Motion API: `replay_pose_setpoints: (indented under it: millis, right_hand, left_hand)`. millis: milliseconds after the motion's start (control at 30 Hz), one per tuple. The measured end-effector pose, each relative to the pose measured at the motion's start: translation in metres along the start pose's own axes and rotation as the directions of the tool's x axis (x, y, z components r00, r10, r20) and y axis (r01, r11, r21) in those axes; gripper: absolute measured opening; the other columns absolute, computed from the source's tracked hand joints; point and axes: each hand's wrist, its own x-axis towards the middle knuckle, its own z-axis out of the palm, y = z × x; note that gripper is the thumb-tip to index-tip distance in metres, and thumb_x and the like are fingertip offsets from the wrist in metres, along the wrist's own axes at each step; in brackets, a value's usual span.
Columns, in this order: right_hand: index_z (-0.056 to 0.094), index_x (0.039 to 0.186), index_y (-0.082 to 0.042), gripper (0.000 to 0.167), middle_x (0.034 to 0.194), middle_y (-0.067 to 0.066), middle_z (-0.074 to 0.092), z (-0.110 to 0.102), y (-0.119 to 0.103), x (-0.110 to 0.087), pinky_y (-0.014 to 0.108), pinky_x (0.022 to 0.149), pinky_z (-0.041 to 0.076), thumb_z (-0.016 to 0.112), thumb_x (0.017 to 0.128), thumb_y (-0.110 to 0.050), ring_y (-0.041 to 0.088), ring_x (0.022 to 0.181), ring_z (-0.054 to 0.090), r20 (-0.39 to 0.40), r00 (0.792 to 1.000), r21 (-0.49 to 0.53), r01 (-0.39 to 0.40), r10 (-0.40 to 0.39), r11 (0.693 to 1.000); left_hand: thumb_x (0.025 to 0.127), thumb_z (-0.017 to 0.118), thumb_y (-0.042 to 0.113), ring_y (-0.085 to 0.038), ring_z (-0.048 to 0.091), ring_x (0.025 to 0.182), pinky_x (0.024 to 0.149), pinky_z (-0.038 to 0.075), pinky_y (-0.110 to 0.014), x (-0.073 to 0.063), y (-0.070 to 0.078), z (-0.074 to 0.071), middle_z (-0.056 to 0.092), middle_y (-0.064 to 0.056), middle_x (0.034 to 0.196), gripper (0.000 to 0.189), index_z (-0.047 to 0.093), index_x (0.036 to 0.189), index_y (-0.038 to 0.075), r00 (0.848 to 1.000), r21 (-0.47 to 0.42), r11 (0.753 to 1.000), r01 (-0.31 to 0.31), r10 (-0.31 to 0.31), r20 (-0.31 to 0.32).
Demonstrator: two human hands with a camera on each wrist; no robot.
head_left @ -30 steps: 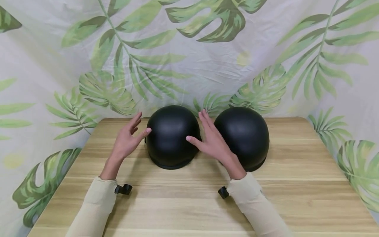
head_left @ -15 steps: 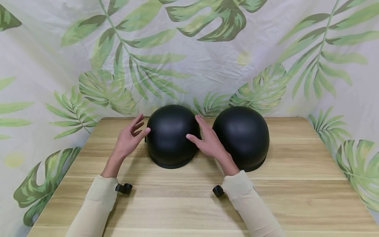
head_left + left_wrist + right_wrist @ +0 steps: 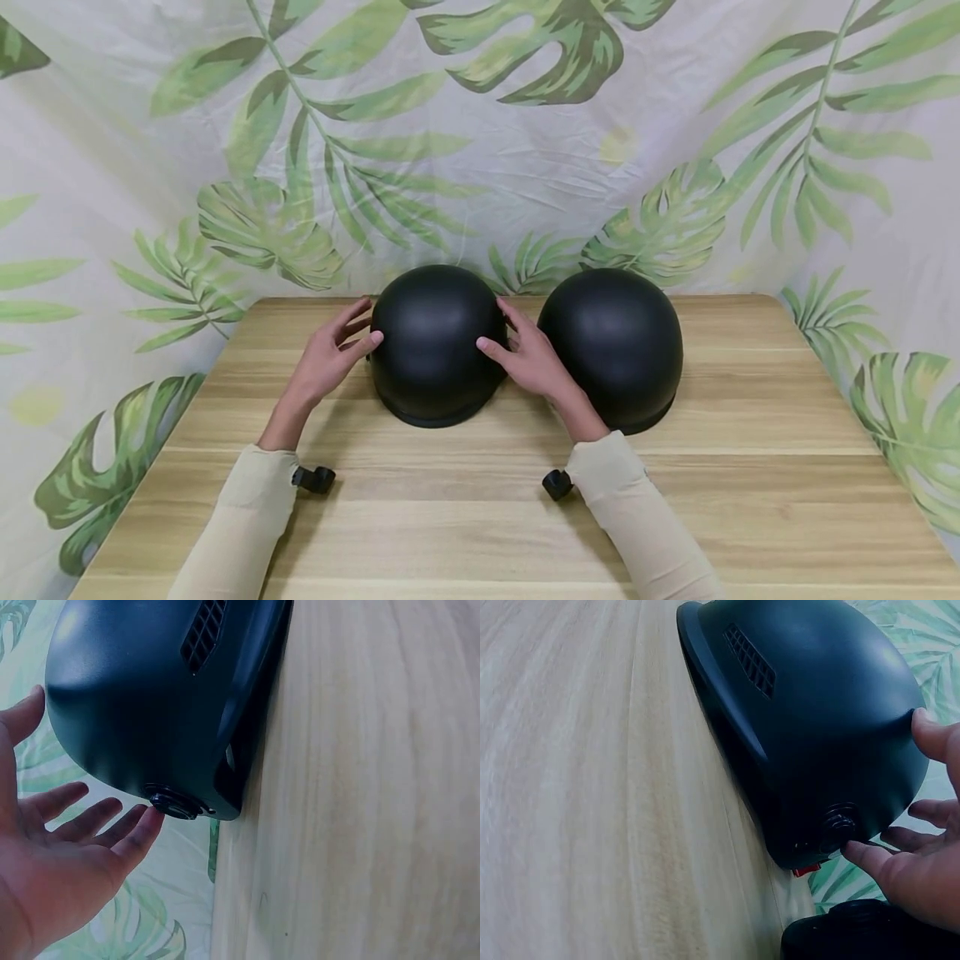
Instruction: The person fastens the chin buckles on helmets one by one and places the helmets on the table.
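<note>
A glossy black helmet (image 3: pixel 438 350) rests dome up on the wooden table, with a round side knob (image 3: pixel 174 804) and a mesh vent (image 3: pixel 204 634) showing in the left wrist view. My left hand (image 3: pixel 326 358) is at its left side, thumb at the shell and the little fingertip at the knob. On the opposite side, my right hand (image 3: pixel 532 358) has its thumb against the shell. In the right wrist view one fingertip meets the other knob (image 3: pixel 838 825). Both hands have loosely extended fingers, not wrapped round the helmet.
A second black helmet (image 3: pixel 611 350) stands close on the right, partly behind my right forearm. Leaf-print cloth (image 3: pixel 540 167) hangs behind the table (image 3: pixel 450 533). A small red piece (image 3: pixel 807 870) shows under the first helmet's edge.
My right hand has shifted left, in toward the first helmet, and its fingers have lowered along the side. The left fingers have come slightly closer. Both helmets stay in place.
</note>
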Motion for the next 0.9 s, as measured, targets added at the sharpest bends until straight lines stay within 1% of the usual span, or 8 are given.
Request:
replay_pose_setpoints:
  millis: [67,100,167,267,433,667,800,900]
  right_hand:
    - [0.026,0.17,-0.013,0.082,0.176,0.014,0.024,0.0,0.001,0.0,0.056,0.126,0.037,0.071,0.104,-0.033,0.036,0.163,0.028,-0.006,1.0,0.033,-0.008,0.008,0.999]
    - [0.027,0.169,-0.013,0.082,0.176,0.014,0.024,0.0,0.001,0.0,0.056,0.126,0.038,0.071,0.104,-0.033,0.036,0.163,0.028,-0.011,1.0,0.047,-0.013,0.014,0.999]
    - [0.029,0.169,-0.013,0.082,0.175,0.015,0.026,0.0,0.002,0.001,0.057,0.125,0.039,0.073,0.103,-0.033,0.037,0.162,0.03,-0.021,1.0,0.063,-0.019,0.02,0.998]
    - [0.031,0.168,-0.014,0.081,0.174,0.015,0.028,0.001,0.004,0.002,0.057,0.123,0.042,0.074,0.102,-0.032,0.036,0.161,0.032,-0.036,0.999,0.071,-0.018,0.02,0.997]
    - [0.034,0.167,-0.015,0.08,0.173,0.014,0.031,0.003,0.007,0.003,0.058,0.122,0.043,0.076,0.1,-0.032,0.038,0.161,0.032,-0.053,0.998,0.079,-0.019,0.024,0.997]
    - [0.035,0.167,-0.019,0.083,0.173,0.01,0.032,0.004,0.005,0.002,0.057,0.123,0.042,0.078,0.098,-0.037,0.033,0.161,0.034,-0.062,0.997,0.087,-0.042,0.047,0.995]
    - [0.035,0.167,-0.02,0.087,0.173,0.008,0.033,0.005,0.004,0.001,0.056,0.123,0.042,0.08,0.095,-0.039,0.029,0.16,0.035,-0.064,0.996,0.073,-0.055,0.06,0.996]
    - [0.035,0.167,-0.02,0.088,0.172,0.009,0.033,0.005,0.004,0.001,0.056,0.123,0.043,0.081,0.094,-0.039,0.031,0.16,0.036,-0.068,0.996,0.062,-0.054,0.058,0.997]
  left_hand:
    - [0.105,0.069,0.03,-0.041,0.045,0.154,0.1,0.05,-0.01,0.0,-0.001,0.0,0.039,-0.011,0.171,0.069,0.038,0.166,0.017,1.0,-0.014,1.0,0.002,-0.002,0.018]
    - [0.105,0.069,0.03,-0.04,0.045,0.154,0.102,0.05,-0.011,0.0,-0.001,0.0,0.039,-0.011,0.17,0.068,0.04,0.165,0.017,1.0,-0.022,1.0,0.002,-0.001,0.025]
    - [0.105,0.069,0.028,-0.039,0.045,0.154,0.109,0.051,-0.018,0.001,-0.001,0.0,0.041,-0.011,0.169,0.066,0.042,0.164,0.017,0.999,-0.031,1.0,0.001,0.001,0.034]
    - [0.105,0.069,0.027,-0.038,0.046,0.153,0.118,0.049,-0.038,0.001,-0.003,-0.001,0.042,-0.012,0.168,0.066,0.041,0.165,0.017,0.999,-0.021,1.0,-0.001,0.002,0.046]
    - [0.105,0.068,0.028,-0.042,0.045,0.152,0.122,0.039,-0.06,0.001,-0.005,-0.001,0.04,-0.015,0.169,0.069,0.037,0.166,0.016,0.997,-0.018,1.0,-0.002,0.003,0.074]
    - [0.106,0.065,0.027,-0.05,0.037,0.154,0.119,0.04,-0.067,0.0,-0.011,-0.001,0.03,-0.016,0.174,0.074,0.027,0.17,0.025,0.991,-0.009,1.0,-0.002,0.003,0.132]
    - [0.105,0.066,0.025,-0.052,0.037,0.153,0.118,0.04,-0.068,0.0,-0.012,0.0,0.029,-0.016,0.174,0.077,0.026,0.17,0.028,0.99,-0.005,1.0,-0.008,0.009,0.138]
    - [0.104,0.067,0.026,-0.052,0.039,0.152,0.117,0.041,-0.068,-0.001,-0.013,0.0,0.03,-0.016,0.173,0.077,0.028,0.17,0.028,0.992,-0.002,1.0,-0.01,0.01,0.128]
